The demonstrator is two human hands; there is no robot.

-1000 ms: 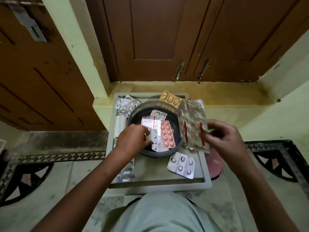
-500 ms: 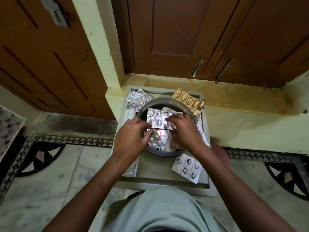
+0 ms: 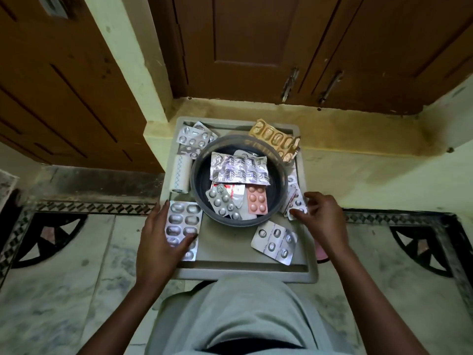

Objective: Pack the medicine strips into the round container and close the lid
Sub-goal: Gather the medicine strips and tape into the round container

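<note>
A dark round container (image 3: 197, 180) stands in the middle of a grey tray (image 3: 238, 270). Inside lie a crinkled silver strip (image 3: 239, 169), a pink strip (image 3: 256, 199) and a small silver strip (image 3: 223, 204). My left hand (image 3: 160, 239) grips a large silver strip (image 3: 182, 221) at the tray's left side, thumb on top. My right hand (image 3: 321, 217) pinches small strips (image 3: 294, 201) at the tray's right edge. A white strip (image 3: 275, 242) lies loose in front of the container. A gold strip (image 3: 276, 139) and silver strips (image 3: 193, 138) lie behind it.
A white roll (image 3: 181, 176) lies left of the container. A pink round object (image 3: 321, 252) shows below the tray's right edge, partly hidden by my right arm. Brown wooden doors (image 3: 256, 47) and a yellow ledge (image 3: 358, 129) stand behind the tray. Marble floor surrounds it.
Both hands have left the container, where the crinkled silver strip now lies. The left hand moved to the large silver strip on the left, the right hand to strips on the right.
</note>
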